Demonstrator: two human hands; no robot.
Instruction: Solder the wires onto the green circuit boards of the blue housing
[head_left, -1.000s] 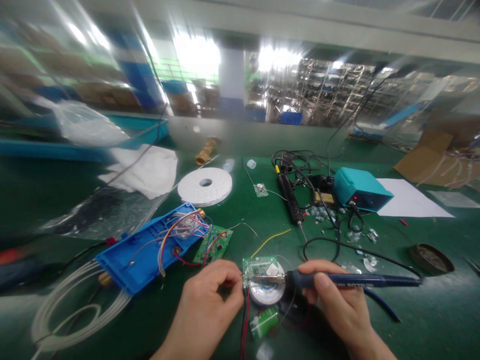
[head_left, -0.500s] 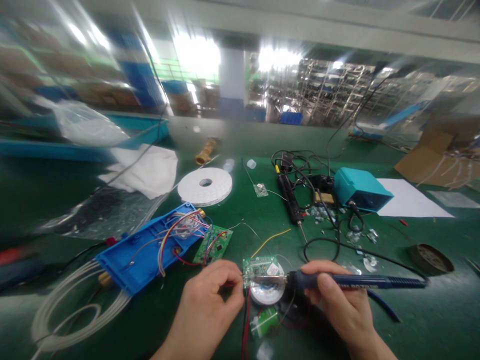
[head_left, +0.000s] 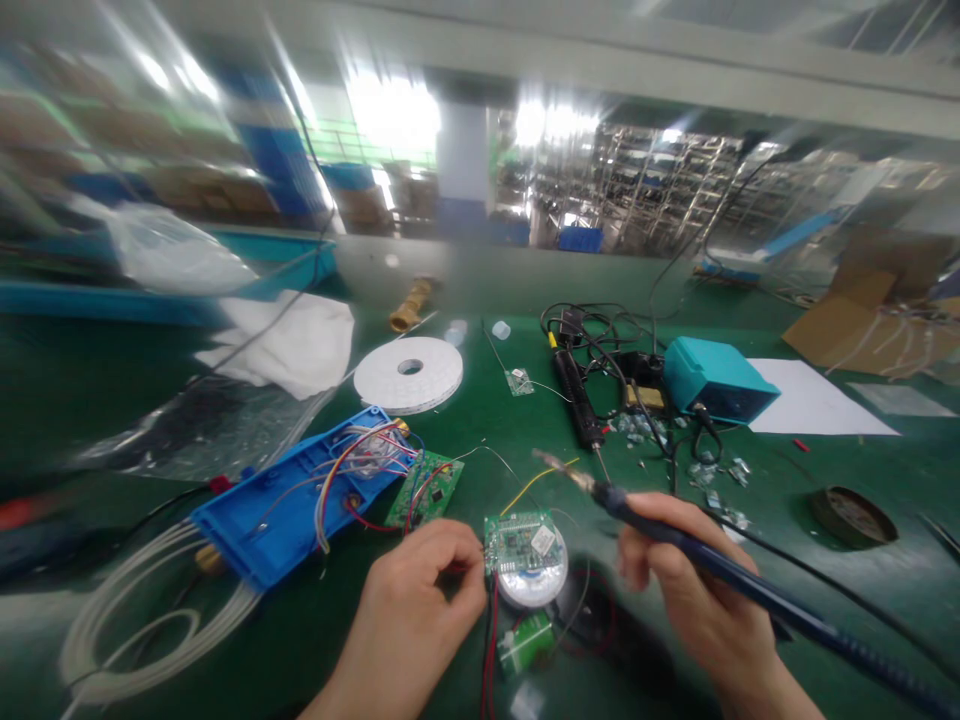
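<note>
My right hand (head_left: 694, 585) grips a soldering iron (head_left: 675, 545) by its dark blue handle. The iron's metal tip points up and left, raised off the circuit board. That green circuit board (head_left: 517, 540), with a white label on it, rests on a round white disc (head_left: 536, 588). My left hand (head_left: 427, 610) pinches at the board's left edge; whatever is between the fingertips is hidden. Red and black wires (head_left: 491, 640) run down from the board beside those fingers. Just below the disc lies a small green part (head_left: 527, 642), and a yellow wire (head_left: 529, 490) lies behind the board.
On the left sits an open blue housing (head_left: 277, 510) with wires, a second green board (head_left: 427, 487) and coiled clear tubing (head_left: 97, 590). Behind are a white tape roll (head_left: 409, 375), another black-handled tool (head_left: 577, 400) and a teal box (head_left: 716, 380). A round tin (head_left: 851, 517) stands right.
My right hand has lifted the soldering iron off the board and drawn it back to the right, its tip now tilted up. My left hand has stayed at the board's edge.
</note>
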